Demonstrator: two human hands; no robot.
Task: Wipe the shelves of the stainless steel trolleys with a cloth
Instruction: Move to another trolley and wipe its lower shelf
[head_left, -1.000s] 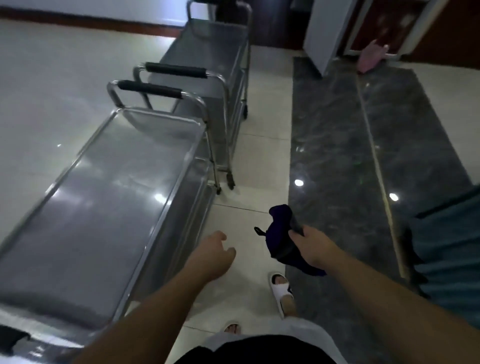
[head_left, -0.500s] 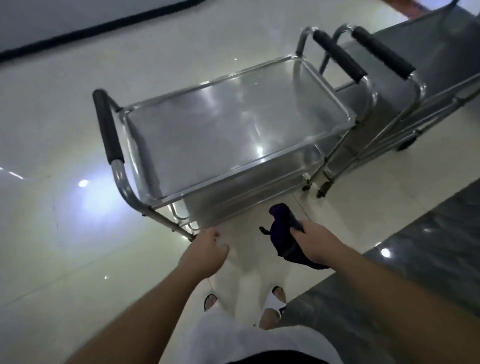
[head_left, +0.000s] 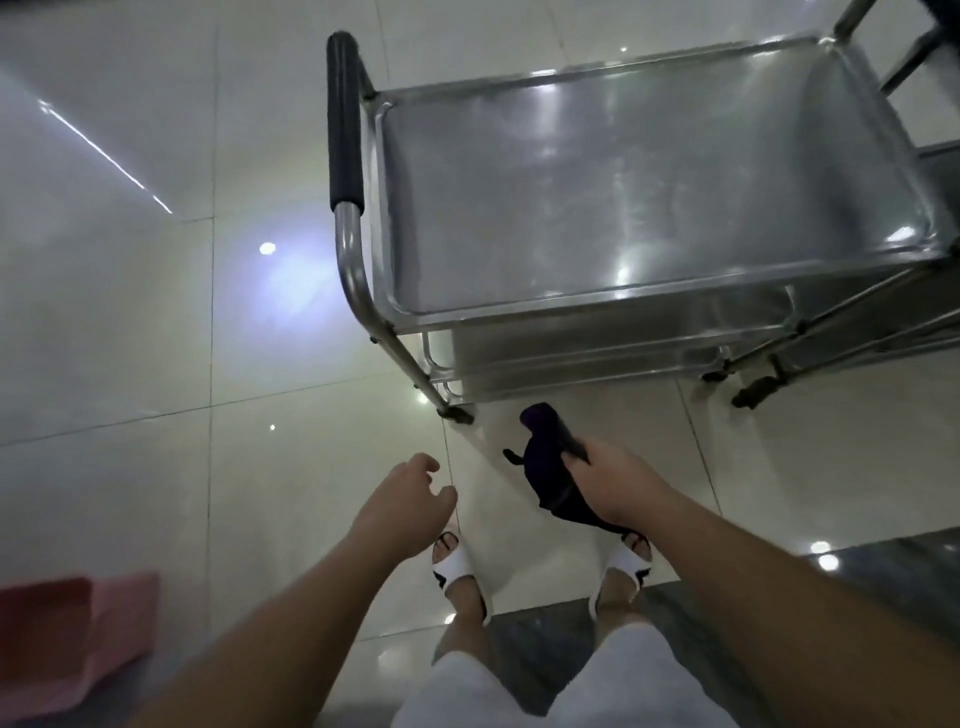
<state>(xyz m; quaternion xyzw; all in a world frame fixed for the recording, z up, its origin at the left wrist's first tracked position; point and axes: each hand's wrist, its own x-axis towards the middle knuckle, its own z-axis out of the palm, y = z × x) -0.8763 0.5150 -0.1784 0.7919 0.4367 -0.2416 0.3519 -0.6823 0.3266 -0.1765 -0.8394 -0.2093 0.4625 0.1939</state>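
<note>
A stainless steel trolley (head_left: 649, 301) stands just ahead of me, its shiny top shelf bare and a black-gripped handle (head_left: 344, 124) at its left end. Lower shelves show under the near rim. My right hand (head_left: 618, 483) is closed around a dark purple cloth (head_left: 545, 462), held in the air below the trolley's near side, apart from it. My left hand (head_left: 410, 499) hovers beside it over the floor, fingers loosely curled and holding nothing. A second trolley (head_left: 883, 332) shows partly at the right edge.
Glossy pale floor tiles (head_left: 156, 312) spread to the left. A dark marble strip (head_left: 857, 582) runs at the lower right. A pink and red object (head_left: 78, 639) lies at the lower left. My feet in white sandals (head_left: 457, 566) stand close to the trolley's wheel (head_left: 457, 414).
My view has swung left and down, so the trolley now lies across the upper right. Both hands kept their pose, the right one still holding the cloth.
</note>
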